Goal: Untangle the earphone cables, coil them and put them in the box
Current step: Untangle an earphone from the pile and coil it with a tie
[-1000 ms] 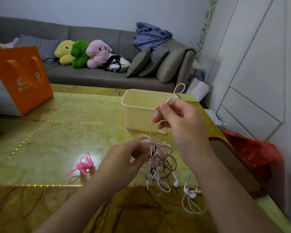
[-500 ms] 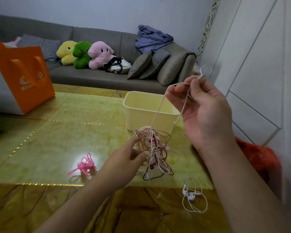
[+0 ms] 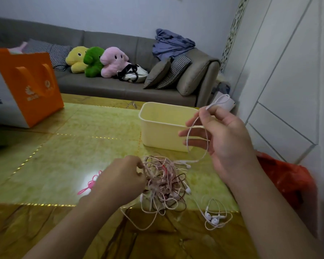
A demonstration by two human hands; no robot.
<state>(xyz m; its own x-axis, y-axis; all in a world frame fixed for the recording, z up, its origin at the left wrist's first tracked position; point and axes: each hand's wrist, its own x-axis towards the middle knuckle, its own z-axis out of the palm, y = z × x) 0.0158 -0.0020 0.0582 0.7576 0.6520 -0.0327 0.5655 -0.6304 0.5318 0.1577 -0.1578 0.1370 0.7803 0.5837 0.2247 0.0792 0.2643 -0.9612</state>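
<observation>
Pinching w/ both: my left hand (image 3: pixel 123 181) grips the near-left edge of the tangle (image 3: pixel 164 181), fingers curled into the pink and brown strands, holding it down on the table (image 3: pixel 64 156). My right hand (image 3: pixel 223 139) is raised above and to the right, thumb and forefinger nipping one white cable (image 3: pixel 196 144); that cable loops round my spread fingers and runs back down into the knot, its plug end sticking up past my thumb.

Nearest me, a separate white pair of earbuds (image 3: pixel 214 218) lies loose on the table, just right of the tangle and not in either hand. A pink cable (image 3: pixel 91 185) peeks out left of my left wrist, mostly hidden.

Doing this step well, imo: keep the left as anchor, low and firm, so the whole bundle doesn't lift. Draw the white lead out slowly, along the way it exits, not sideways; if it snags, ease off and loosen the crossing strands w/ the left fingers rather than yank, since pulling prob tightens the knot. Wind the freed length round the right fingers as it comes, even turns, no twist.

Beyond the hands sits the box (image 3: pixel 163 126), cream, open-topped, nothing visible inside, within easy reach for the finished coil. Task looks early; most cables are knotted.
</observation>
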